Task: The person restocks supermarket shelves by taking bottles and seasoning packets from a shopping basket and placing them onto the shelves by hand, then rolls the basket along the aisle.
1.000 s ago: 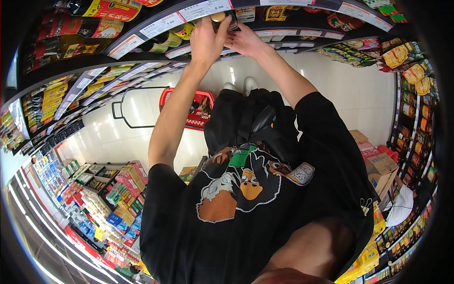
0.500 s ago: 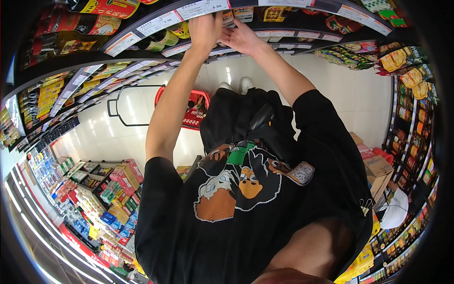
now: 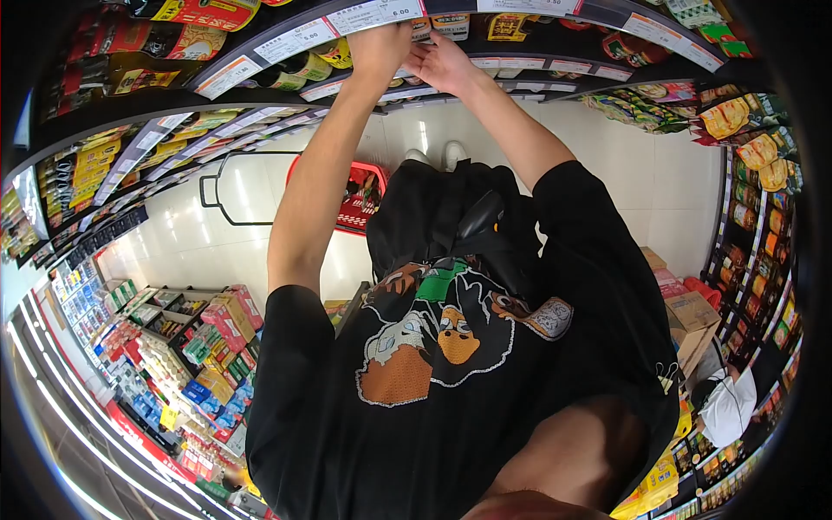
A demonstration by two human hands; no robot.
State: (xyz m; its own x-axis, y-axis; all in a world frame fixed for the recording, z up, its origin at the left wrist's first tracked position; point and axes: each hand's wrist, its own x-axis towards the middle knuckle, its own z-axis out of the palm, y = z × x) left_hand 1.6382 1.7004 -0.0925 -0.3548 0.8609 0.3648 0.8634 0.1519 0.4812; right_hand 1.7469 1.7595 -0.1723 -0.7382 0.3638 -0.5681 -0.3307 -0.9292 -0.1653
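My left hand [image 3: 380,54] is raised in front of the shelf edge, its fingers partly hidden. It is closed around a small package with an orange and white label [image 3: 422,31]. From the other side my right hand [image 3: 444,66] meets it, palm showing, with bent fingers reaching towards the left hand and the thumb beside the package. Most of the package is covered, so its kind does not show. Just behind stand similar labelled goods [image 3: 451,28] on the shelf.
Price tags line the shelf rail [image 3: 295,42], with bottles and packets around. A red shopping basket [image 3: 360,198] with a long black handle is on the floor near my shoes. Cardboard boxes [image 3: 691,325] and a person in a white top [image 3: 730,407] are on the right.
My hands stay at nearly the same place around the package, with only a slight shift in view. At the right, the person in white appears a little lower.
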